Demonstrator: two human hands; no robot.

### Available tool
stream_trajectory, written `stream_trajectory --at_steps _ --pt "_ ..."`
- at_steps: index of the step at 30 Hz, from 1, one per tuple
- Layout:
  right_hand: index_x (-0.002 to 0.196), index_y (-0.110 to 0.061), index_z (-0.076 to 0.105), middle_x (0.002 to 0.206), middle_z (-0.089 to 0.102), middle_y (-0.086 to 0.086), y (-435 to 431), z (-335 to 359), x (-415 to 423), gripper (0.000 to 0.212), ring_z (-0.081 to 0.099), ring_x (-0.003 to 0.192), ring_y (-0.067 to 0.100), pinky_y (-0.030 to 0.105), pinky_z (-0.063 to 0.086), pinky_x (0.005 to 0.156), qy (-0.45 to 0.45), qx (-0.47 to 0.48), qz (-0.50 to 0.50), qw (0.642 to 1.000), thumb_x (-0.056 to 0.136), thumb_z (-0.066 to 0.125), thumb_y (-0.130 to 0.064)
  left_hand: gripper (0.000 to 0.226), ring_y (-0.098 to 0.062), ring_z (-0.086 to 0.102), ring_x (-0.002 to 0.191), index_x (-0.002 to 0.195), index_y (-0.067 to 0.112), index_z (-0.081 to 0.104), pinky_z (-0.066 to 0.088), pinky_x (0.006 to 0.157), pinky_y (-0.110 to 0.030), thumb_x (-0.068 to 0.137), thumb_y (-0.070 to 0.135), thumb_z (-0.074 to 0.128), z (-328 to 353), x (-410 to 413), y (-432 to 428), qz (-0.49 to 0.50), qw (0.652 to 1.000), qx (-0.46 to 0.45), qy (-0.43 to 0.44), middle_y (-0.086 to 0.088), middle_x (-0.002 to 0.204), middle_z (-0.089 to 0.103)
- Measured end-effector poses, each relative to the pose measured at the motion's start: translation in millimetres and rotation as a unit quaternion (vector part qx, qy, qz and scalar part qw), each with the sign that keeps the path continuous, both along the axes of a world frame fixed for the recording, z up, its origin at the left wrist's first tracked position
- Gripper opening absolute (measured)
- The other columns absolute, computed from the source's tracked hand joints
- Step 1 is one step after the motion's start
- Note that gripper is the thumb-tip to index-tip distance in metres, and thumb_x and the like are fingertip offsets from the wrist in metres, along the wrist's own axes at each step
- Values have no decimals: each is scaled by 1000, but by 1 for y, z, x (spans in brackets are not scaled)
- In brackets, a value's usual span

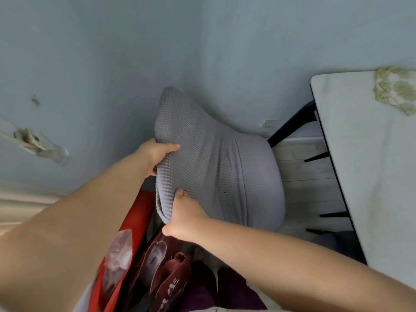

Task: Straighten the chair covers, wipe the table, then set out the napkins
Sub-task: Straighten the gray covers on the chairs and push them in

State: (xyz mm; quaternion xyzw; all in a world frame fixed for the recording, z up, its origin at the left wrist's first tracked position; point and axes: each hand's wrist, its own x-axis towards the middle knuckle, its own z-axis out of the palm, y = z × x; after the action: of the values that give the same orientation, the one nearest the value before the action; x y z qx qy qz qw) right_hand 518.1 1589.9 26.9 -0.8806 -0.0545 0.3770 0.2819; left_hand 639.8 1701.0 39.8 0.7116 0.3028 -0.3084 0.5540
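Where the blue wall (90, 64) peels: at 9 o'clock, by the frame's left edge, a torn pale patch (38, 144) with a small dark mark above it.
Left hand (157, 155): just left of centre, at 9 o'clock; it grips the side edge of the backrest, thumb lying on the front of the fabric, the other fingers hidden behind it.
Red bag (132, 224): at 7 o'clock, below the left forearm, glossy, standing among dark red items close to the person.
Chair cover (216, 163): at the centre; grey waffle-knit fabric stretched over backrest and seat of a chair standing against the wall, with a rolled fold bunched along the near edge between the two hands.
Right hand (185, 218): at 6 o'clock, fingers curled tight round that rolled fold, thumb pressed on top of it.
Wall socket (269, 123): at 2 o'clock, low on the wall beyond the seat.
Table (360, 188): at 3 o'clock, pale top with dark edge and dark legs, just beside the chair but not touching it.
Patterned cloth (397, 92): at 2 o'clock, green and white, crumpled on the table's far end.
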Motion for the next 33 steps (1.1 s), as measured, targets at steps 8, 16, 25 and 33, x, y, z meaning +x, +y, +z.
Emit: stream_trajectory --at_steps 8,16,25,33 --pt "117 -6 46 113 58 8 -94 21 -38 54 58 100 25 26 40 71 -33 -9 10 999 71 72 -11 86 -27 66 88 141 27 34 56 49 -40 70 35 82 13 -14 -51 43 998 -13 32 -6 120 61" --pt "121 -11 47 107 62 6 -173 22 -64 55 60 90 24 32 50 69 -49 -46 51 996 71 69 -9 57 -33 67 94 127 12 51 54 83 -55 80 32 74 12 -33 -92 34 995 -41 84 -14 111 66" --pt "136 -16 37 118 58 4 -209 6 -106 69 59 101 25 27 43 74 -35 -47 43 997 72 64 -8 40 -31 65 81 115 3 53 53 87 -52 84 21 68 8 -61 -125 -12 993 -21 114 -16 90 63" --pt "146 -7 25 135 48 11 -222 0 -139 78 51 117 26 27 42 91 -12 -24 38 999 78 63 -4 63 -30 59 103 126 13 49 50 87 -59 74 36 78 1 -73 -125 -4 995 -4 103 -9 117 59"
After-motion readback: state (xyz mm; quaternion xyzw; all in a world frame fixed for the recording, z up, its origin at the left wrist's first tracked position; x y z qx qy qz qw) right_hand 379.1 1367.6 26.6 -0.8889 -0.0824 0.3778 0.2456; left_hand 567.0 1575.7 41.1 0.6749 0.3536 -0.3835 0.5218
